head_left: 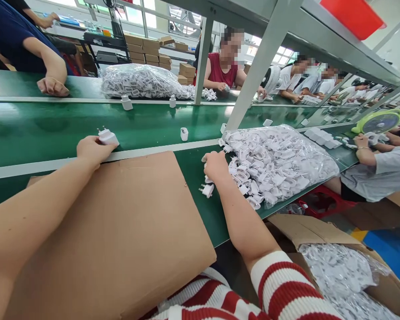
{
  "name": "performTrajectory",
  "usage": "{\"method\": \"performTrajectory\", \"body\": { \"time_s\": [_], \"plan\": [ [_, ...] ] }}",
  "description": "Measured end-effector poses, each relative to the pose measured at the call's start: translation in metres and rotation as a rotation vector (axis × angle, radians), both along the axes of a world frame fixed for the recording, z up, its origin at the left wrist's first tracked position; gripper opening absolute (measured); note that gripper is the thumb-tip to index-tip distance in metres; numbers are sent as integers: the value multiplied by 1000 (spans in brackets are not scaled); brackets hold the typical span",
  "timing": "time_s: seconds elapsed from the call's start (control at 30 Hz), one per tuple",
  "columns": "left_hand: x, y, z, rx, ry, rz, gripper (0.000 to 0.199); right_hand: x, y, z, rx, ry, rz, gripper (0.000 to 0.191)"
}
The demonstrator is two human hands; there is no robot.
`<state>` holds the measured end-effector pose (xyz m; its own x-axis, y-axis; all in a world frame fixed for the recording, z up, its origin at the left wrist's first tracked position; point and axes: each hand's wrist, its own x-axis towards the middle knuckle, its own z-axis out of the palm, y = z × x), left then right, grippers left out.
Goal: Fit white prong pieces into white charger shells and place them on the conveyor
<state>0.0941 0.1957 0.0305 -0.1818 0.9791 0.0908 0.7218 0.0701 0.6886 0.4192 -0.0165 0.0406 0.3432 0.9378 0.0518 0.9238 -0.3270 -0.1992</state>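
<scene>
My left hand (92,152) is closed on a white charger plug (108,137) at the edge of the green belt, with its two pins pointing up and away. The cardboard sheet (120,231) lies under my left forearm. Over the near worktop, my right hand (216,167) has its fingers curled at the left side of a heap of white plug parts (270,160). What sits in those fingers is hidden. Just below them lies a loose white plug part (206,190) with pins.
White chargers stand on the green belt (146,122), one of them (184,134) near its close edge. A metal post (253,66) rises between belt and heap. Across the belt lies a bag of plug parts (143,80). Co-workers sit along both sides. An open carton (320,231) stands lower right.
</scene>
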Motion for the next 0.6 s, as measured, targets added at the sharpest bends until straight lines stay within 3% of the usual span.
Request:
{"method": "performTrajectory", "body": {
  "time_s": [0.07,0.13,0.2,0.27,0.37,0.43,0.53,0.6],
  "plan": [
    [6,-9,2,152,50,82,82,-6,1,0,71,102,92,34],
    [15,-18,4,373,84,75,85,-12,3,-2,236,239,157,31],
    [29,-25,5,544,112,-67,73,-18,6,-6,404,442,182,33],
    [49,-26,4,602,153,-264,56,-25,8,-10,475,704,177,35],
    [91,-19,-1,483,206,-534,45,-37,12,-14,417,1211,148,23],
    [123,-10,-6,306,229,-636,59,-43,15,-14,388,1539,102,26],
    [168,5,-11,105,215,-677,91,-44,19,-14,383,1838,1,29],
    [189,12,-14,70,150,-667,96,-40,21,-15,365,1940,-39,26]
  ]
}}
